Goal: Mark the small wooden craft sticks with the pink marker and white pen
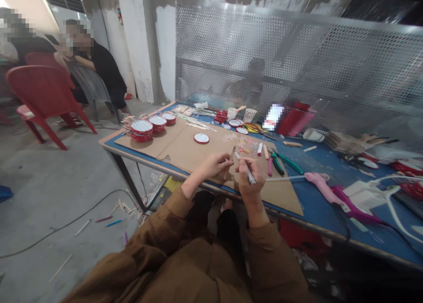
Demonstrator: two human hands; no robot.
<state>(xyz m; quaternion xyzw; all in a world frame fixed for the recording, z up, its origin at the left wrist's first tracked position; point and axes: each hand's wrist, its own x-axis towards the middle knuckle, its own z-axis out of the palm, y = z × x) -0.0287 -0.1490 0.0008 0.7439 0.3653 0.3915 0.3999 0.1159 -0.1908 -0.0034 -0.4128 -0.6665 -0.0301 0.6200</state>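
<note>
Small brown stick (233,150), just right of frame centre: step in hand looks like working it with pale pen-like tool (252,178); next move likely calls for steady pinch, careful tip. Left hand (216,165) nearly closed, thumb and fingers pinching stick. Right hand (249,171) curled round tool; tip contact, can't tell. Cardboard (178,154) below, red-rimmed disc (201,138) beyond.

A red chair (37,86) near a gray chair (94,83); a perforated metal panel (214,40).
</note>
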